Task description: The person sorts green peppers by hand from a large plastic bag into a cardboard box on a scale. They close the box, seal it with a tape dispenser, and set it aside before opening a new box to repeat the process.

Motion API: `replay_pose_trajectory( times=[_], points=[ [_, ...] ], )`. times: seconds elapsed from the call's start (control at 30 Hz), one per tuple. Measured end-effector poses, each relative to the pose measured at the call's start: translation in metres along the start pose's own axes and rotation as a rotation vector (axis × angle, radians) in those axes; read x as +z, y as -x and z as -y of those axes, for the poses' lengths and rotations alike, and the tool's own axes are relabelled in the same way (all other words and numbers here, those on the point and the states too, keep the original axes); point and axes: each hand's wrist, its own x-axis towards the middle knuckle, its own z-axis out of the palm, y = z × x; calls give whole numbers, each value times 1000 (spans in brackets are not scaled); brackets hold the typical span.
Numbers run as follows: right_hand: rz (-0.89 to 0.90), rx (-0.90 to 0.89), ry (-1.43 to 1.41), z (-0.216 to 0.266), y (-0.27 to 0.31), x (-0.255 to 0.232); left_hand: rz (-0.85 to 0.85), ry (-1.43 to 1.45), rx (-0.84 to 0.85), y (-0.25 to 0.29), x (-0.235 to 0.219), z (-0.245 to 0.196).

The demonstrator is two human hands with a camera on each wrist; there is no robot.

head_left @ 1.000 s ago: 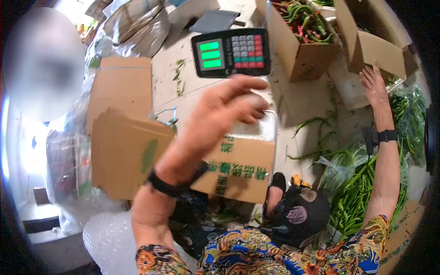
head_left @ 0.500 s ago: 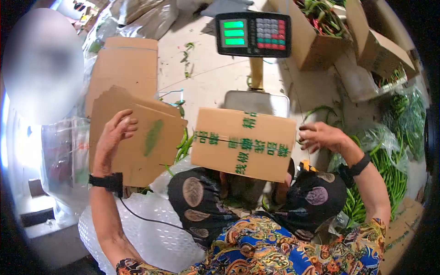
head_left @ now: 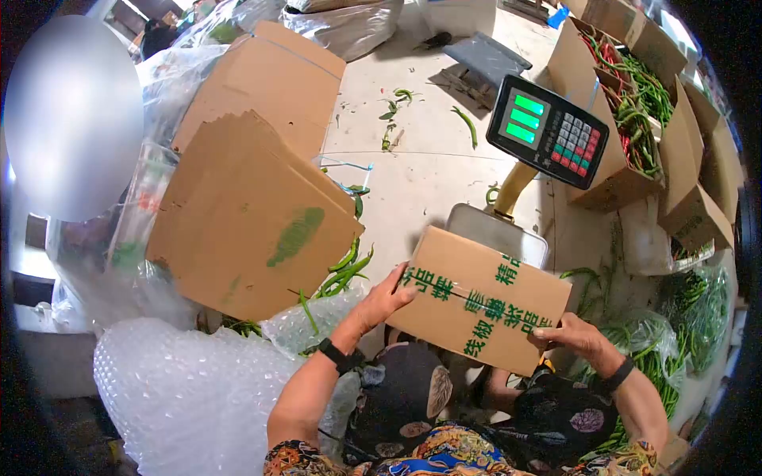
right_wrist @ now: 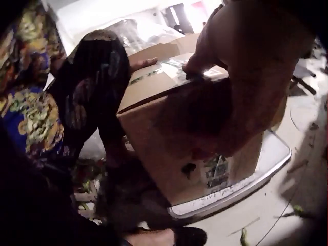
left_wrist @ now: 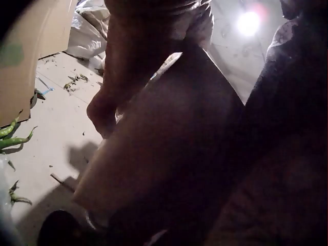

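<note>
A closed cardboard box point(head_left: 484, 305) with green printed characters stands on the metal platform point(head_left: 496, 234) of a digital scale, between the person's knees. At the box's left end, the left hand point(head_left: 386, 301) grips the top edge; the left wrist view shows it dark against the box's side. The right hand point(head_left: 583, 339) holds the opposite end, its thumb over the top edge. In the right wrist view the right hand's fingers point(right_wrist: 210, 146) lie against the box's shaded side. The scale's display point(head_left: 548, 131) glows green on a post behind the box.
Flattened cardboard point(head_left: 246, 214) lies to the left, with bubble wrap point(head_left: 190, 397) in front of it. Open boxes of red and green chili peppers point(head_left: 635, 151) stand at the back right. Bagged green peppers point(head_left: 698, 317) lie at the right. Loose peppers point(head_left: 345, 274) are scattered on the floor.
Both hands came in from the sides and took hold of the box's two ends. Earlier, the left hand was over the box and the right reached toward the boxes at right. The head view turned left.
</note>
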Motion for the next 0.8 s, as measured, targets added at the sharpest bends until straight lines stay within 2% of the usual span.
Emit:
replay_pose_trajectory(
  times=[0.03,0.1,0.13,0.2,0.23,0.27,0.3,0.33,0.37,0.4,0.43,0.5,0.57,0.63,0.7,0.77,0.8],
  points=[
    [-9,4,4,9,2,2,2,8,6,2,1,3],
    [-223,-331,243,36,5,8,-10,646,-102,9,-5,7],
    [-257,-420,141,55,3,16,-39,728,-100,14,-9,2],
    [-314,-446,363,91,-9,12,-56,777,-99,20,-13,27],
    [-382,-552,415,108,-17,23,-77,819,-85,21,-16,26],
    [-451,-626,430,115,-32,31,-170,943,-75,26,-11,25],
    [-517,-701,447,120,-52,36,-178,950,-73,28,-10,21],
    [-503,-704,460,126,-71,40,-250,1016,-93,30,-9,19],
    [-571,-727,509,129,-89,45,-323,1081,-120,34,-8,21],
    [-642,-748,556,134,-102,50,-339,1087,-73,33,-9,19],
    [-593,-753,481,141,-112,53,-351,1095,-77,33,-10,18],
    [-615,-673,396,151,-121,65,-352,1186,-82,38,-11,13],
    [-624,-689,371,151,-119,73,-379,1173,-141,45,-10,12],
    [-645,-686,349,140,-111,71,-292,1055,-123,53,-12,7],
    [-658,-514,204,121,-101,50,-251,1046,-181,55,-18,-3],
    [-655,-255,198,92,-89,30,-311,668,87,47,-27,-5],
    [-674,-220,150,87,-78,42,-243,628,132,40,-34,-1]
  ],
)
